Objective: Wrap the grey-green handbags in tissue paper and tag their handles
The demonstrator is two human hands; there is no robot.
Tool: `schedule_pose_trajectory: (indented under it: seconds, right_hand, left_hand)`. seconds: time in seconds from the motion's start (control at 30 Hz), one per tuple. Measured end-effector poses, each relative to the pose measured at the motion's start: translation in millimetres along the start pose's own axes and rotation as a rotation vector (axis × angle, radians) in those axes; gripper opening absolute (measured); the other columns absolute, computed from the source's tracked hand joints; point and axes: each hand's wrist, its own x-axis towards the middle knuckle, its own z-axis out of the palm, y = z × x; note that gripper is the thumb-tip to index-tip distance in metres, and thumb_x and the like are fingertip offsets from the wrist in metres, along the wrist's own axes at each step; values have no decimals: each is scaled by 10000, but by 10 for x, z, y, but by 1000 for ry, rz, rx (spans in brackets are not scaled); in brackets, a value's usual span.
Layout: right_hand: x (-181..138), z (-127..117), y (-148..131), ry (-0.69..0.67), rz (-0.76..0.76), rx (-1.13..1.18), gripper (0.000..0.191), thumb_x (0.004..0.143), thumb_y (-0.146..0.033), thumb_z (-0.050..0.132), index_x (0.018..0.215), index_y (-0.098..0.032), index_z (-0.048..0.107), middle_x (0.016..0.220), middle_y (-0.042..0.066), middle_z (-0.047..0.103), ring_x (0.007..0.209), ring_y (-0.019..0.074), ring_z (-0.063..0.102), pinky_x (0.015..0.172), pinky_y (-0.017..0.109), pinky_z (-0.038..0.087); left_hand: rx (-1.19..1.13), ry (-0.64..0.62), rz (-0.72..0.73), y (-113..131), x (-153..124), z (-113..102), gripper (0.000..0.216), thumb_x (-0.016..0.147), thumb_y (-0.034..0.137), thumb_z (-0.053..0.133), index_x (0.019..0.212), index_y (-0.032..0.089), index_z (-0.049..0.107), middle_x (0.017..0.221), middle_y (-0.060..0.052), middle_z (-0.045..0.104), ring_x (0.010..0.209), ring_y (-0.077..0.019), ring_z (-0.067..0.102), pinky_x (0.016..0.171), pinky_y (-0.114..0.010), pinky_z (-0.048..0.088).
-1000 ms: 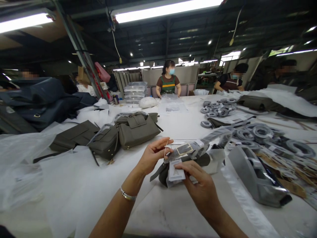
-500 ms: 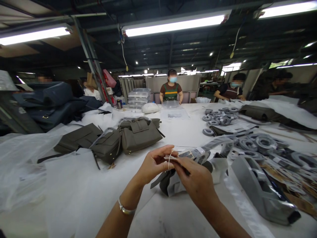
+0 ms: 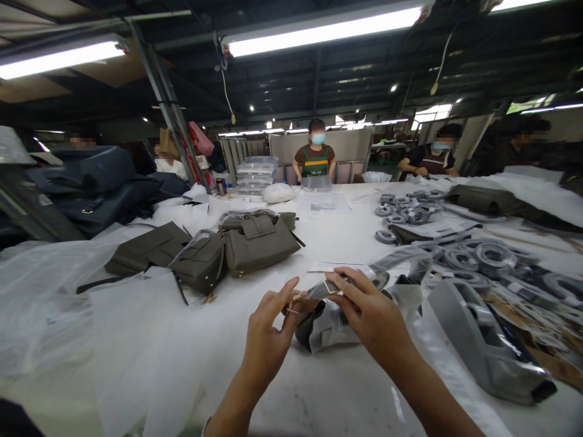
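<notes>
My left hand [image 3: 269, 325] pinches a thin pale string [image 3: 296, 298] between thumb and fingers. My right hand [image 3: 376, 312] has its fingers closed on a grey strap [image 3: 321, 290] in clear plastic, where a small pale loop shows by the fingertips. Whatever else lies inside those fingers is hidden. Beneath both hands sits a dark olive piece partly wrapped in pale sheet [image 3: 330, 334]. Just behind the right hand, a length of plastic-wrapped strap [image 3: 401, 261] runs off to the right.
Olive handbags [image 3: 259, 246] stand to the left by translucent sheets [image 3: 141, 352]. On the right lie coiled straps [image 3: 492, 252], a grey tape dispenser [image 3: 483, 340] and brown tags [image 3: 537, 340]. Across the table a co-worker [image 3: 316, 158] handles a clear plastic item.
My hands have drawn apart; the left moved down and left with the string. The right shifted slightly right, onto the plastic-wrapped strap. The flat tag by the fingers is no longer clearly visible.
</notes>
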Motion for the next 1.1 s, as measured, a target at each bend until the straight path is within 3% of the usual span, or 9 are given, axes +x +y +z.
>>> schedule_pose_trajectory:
  seconds: [0.13,0.27,0.4,0.53,0.63,0.7,0.83,0.93,1.1]
  right_hand:
    - [23,39,52,82,41,17,297,956,-329,568,1231,-259,655,1242,53,652,1088,215,656,867,313,560]
    - [2,60,83,118,78,19,283,951,-321,577,1209,-250,668,1230,58,658,1073,215,661,849,307,555]
    - [-33,107,110,137,105,33,271,943,-318,589,1193,-253,673,1217,48,666,1069,218,662,847,314,554]
    - [-34,195,122,155,146,120,272,953,-321,568,1186,-227,673,1226,71,657,1092,229,645,929,356,532]
    - [-16,240,97,148,130,258,294,971,-320,526,1208,-209,660,1243,100,640,1147,229,613,1021,387,488]
    - [-22,222,75,149,115,326,309,974,-305,508,1232,-208,648,1264,108,629,1192,231,587,1058,406,463]
    - [-186,43,100,166,127,381,372,969,-255,507,1334,-225,574,1371,100,573,1228,221,575,1074,391,457]
    - [-487,-104,205,235,215,421,357,968,-250,523,1321,-236,572,1311,87,620,972,170,698,947,320,543]
    - [-1082,-85,442,108,430,485,288,978,-334,511,1203,-216,644,1018,58,736,678,140,702,554,222,557]
  left_hand:
    - [94,77,-19,-27,-73,-110,464,952,213,531,1397,338,487,1153,-13,716,958,-160,628,857,-295,520]
    - [64,172,-283,-258,-203,-240,498,918,332,603,1403,311,489,1324,-48,630,1121,-197,616,927,-315,516]
    - [-75,225,-434,-354,-542,-214,631,902,357,630,1473,266,378,1126,-53,713,949,-179,682,812,-294,570]
    - [146,203,0,-2,-894,-5,602,863,154,667,1414,308,478,1013,-41,742,856,-179,695,742,-289,591]
    - [148,-19,496,267,-957,226,666,844,45,635,1453,232,440,1050,-94,750,883,-205,700,732,-300,605]
    - [133,-194,549,323,-914,383,644,886,33,558,1483,206,388,1159,-121,720,966,-216,701,786,-323,612]
    - [86,-340,386,222,-861,525,584,920,60,502,1457,276,427,1413,-121,557,1170,-226,638,931,-344,578]
    - [60,-162,261,117,-918,395,495,910,124,563,1368,308,533,1272,-73,667,1135,-216,656,925,-317,574]
    - [20,166,-247,-97,-833,170,361,979,338,481,1323,261,558,1282,-94,642,825,-163,680,723,-295,579]
